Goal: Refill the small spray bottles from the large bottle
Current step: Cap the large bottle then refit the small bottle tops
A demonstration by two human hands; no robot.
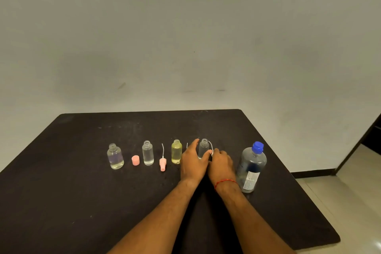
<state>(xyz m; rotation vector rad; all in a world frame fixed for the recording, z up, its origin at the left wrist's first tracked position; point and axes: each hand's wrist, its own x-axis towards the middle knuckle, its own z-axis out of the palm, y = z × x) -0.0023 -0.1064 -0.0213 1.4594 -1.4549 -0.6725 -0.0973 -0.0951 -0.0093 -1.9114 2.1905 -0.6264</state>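
A white spray head (pixel 211 152), mostly hidden, is pinched by the right grip (pixel 221 166) beside the rightmost small bottle (pixel 204 146), whose base is covered by the left grip (pixel 192 164) clasping it. Another tube (pixel 187 146) is half hidden behind that grip. The capped large bottle (pixel 251 168) is stood just right on the counter (pixel 82 202).

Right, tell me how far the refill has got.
Done: all four small bottles stand uncapped; a pink cap and pink spray head lie between them. In hand: the left hand holds the rightmost small bottle, the right hand pinches its white spray head. Left: the large bottle has its blue cap on, so pouring looks unstarted.
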